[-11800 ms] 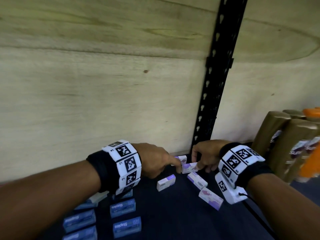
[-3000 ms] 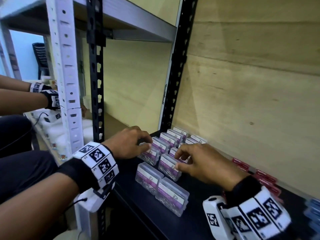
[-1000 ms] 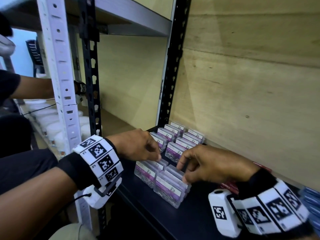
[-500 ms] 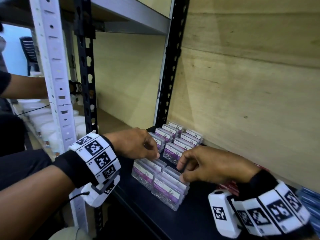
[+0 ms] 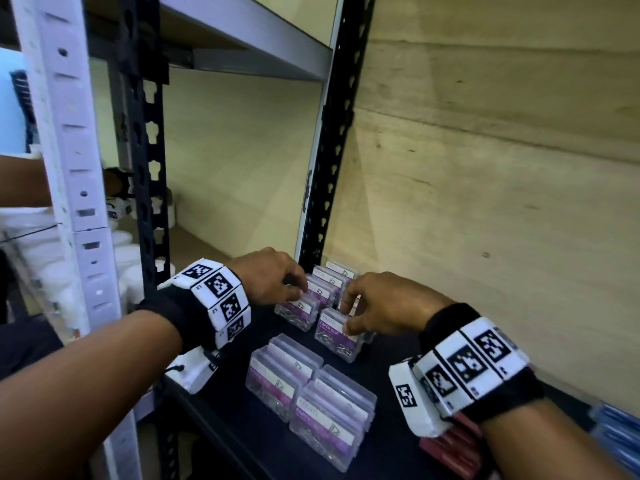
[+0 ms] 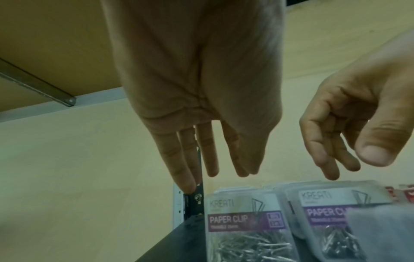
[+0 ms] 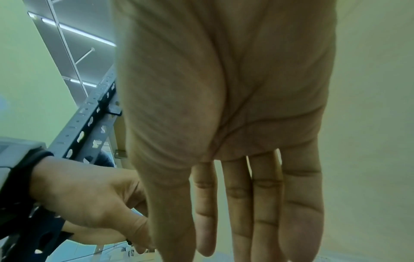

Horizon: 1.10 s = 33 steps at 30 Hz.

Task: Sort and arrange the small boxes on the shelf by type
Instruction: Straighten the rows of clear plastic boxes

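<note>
Clear paper clip boxes with purple labels stand in two rows (image 5: 330,282) running back to the shelf's left rear corner. A separate front group (image 5: 311,393) sits nearer the edge. My left hand (image 5: 298,289) hovers over the front box of the left row (image 5: 296,311). In the left wrist view its fingers (image 6: 224,170) hang straight above the boxes (image 6: 244,230) and hold nothing. My right hand (image 5: 348,313) is just over the front box of the right row (image 5: 334,341), fingers loose and empty (image 7: 235,244).
The black shelf board (image 5: 242,427) ends close to the front group. Red boxes (image 5: 450,452) and blue boxes (image 5: 616,431) lie to the right. A black upright (image 5: 332,150) stands at the rear corner and a plywood wall (image 5: 485,202) behind. Another person's arm (image 5: 20,178) is at far left.
Both hands have moved a little deeper into the shelf, from the front group of boxes to the pair behind it. The front group now stands apart, untouched.
</note>
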Motion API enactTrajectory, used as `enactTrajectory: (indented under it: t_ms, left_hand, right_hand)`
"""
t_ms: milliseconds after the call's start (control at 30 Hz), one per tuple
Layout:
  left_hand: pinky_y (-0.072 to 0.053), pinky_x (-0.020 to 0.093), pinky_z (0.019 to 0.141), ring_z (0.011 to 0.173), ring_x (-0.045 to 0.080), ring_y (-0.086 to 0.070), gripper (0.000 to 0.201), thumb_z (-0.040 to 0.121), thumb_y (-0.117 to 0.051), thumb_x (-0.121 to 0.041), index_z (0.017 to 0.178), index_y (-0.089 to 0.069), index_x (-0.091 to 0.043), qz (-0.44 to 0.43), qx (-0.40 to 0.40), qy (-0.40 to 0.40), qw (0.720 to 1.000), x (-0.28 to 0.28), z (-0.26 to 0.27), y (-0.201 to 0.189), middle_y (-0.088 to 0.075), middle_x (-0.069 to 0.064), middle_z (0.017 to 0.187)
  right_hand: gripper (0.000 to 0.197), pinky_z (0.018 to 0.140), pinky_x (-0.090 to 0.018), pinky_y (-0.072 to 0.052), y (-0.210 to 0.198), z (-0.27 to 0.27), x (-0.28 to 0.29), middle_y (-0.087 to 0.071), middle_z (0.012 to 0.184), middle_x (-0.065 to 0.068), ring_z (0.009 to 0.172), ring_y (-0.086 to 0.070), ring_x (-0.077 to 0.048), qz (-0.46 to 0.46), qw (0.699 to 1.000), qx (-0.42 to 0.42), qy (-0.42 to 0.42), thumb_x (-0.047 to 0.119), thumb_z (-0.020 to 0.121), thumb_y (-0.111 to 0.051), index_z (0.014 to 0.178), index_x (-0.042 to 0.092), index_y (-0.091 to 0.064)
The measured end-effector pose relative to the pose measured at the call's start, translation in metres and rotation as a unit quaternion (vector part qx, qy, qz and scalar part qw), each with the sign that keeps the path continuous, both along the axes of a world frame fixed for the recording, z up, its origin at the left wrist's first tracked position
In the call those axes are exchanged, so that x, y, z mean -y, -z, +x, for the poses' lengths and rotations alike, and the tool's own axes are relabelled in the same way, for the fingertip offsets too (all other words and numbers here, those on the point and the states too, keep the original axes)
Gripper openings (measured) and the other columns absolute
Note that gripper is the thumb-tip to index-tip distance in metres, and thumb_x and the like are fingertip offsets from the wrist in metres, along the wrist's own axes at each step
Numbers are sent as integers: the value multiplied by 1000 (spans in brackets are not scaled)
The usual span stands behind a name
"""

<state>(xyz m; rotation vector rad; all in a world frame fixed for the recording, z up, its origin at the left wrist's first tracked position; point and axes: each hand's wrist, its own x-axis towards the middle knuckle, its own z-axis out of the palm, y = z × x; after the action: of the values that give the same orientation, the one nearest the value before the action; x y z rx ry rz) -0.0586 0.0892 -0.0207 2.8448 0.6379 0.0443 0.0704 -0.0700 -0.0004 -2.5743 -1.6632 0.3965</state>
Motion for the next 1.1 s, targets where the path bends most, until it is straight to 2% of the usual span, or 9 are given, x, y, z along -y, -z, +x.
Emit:
enactTrajectory:
  t_ms: [167, 300, 367, 433, 533, 667, 867, 1100]
  left_hand:
    - [-40, 20, 83, 103, 10, -58, 27, 96, -57, -40, 121, -66, -33, -8, -29, 2, 1000, 0, 3, 0, -65, -9, 118]
    - [-45, 24, 87, 102, 8, -60, 26, 94, -59, -42, 118, -67, -33, -27, -37, 12, 999, 5, 3, -3, -66, -12, 115]
    - [-47, 26, 89, 102, 8, -60, 27, 94, -60, -42, 117, -67, -32, -30, -47, 16, 998, 9, 3, -4, -66, -12, 114]
    - [-48, 28, 92, 103, 8, -60, 27, 93, -60, -43, 117, -67, -32, -28, -58, 23, 998, 14, 3, -6, -66, -12, 114]
    - [-48, 30, 94, 105, 9, -60, 28, 93, -60, -44, 117, -67, -33, -32, -74, 23, 996, 21, 1, -9, -66, -12, 116]
    - [-48, 33, 96, 105, 9, -59, 25, 93, -60, -46, 115, -67, -35, -34, -88, 27, 995, 31, -4, -13, -65, -14, 115]
    - [-48, 36, 98, 105, 8, -60, 24, 94, -58, -45, 113, -68, -35, -31, -111, 44, 992, 47, -13, -18, -66, -14, 114]
    - [-49, 35, 98, 103, 6, -61, 26, 93, -59, -45, 114, -69, -33, -29, -119, 49, 991, 61, -21, -22, -67, -14, 113]
  right_hand:
    - [24, 55, -18, -40, 5, 2, -6, -65, 93, 7, 72, -61, -5, -12, 1000, 15, 3, 26, 83, -79, 104, 27, -67]
    - [24, 57, -18, -39, 4, 1, -4, -59, 82, 14, 69, -56, 0, -21, 1000, 15, 3, 26, 82, -80, 103, 27, -70]
    - [24, 58, -18, -40, 3, 0, -2, -62, 83, 14, 72, -58, -2, -27, 1000, 13, 2, 26, 81, -80, 103, 28, -70]
    - [26, 62, -18, -41, 2, -3, 2, -64, 91, 11, 81, -61, -7, -33, 999, 14, 0, 27, 81, -80, 105, 28, -70]
    - [28, 76, -24, -46, 2, -5, 9, -68, 100, 9, 93, -62, -11, -32, 999, 9, -1, 28, 80, -81, 106, 29, -72]
    - [26, 84, -28, -50, 1, -9, 20, -67, 94, 13, 93, -63, -10, -39, 999, -1, -12, 29, 80, -81, 104, 30, -72]
    - [25, 85, -29, -51, 0, -15, 34, -64, 82, 17, 92, -64, -8, -44, 999, -11, -23, 29, 80, -81, 104, 28, -73]
    - [24, 85, -28, -51, -1, -19, 45, -69, 88, 15, 89, -65, -6, -47, 998, -20, -24, 31, 79, -81, 101, 30, -73]
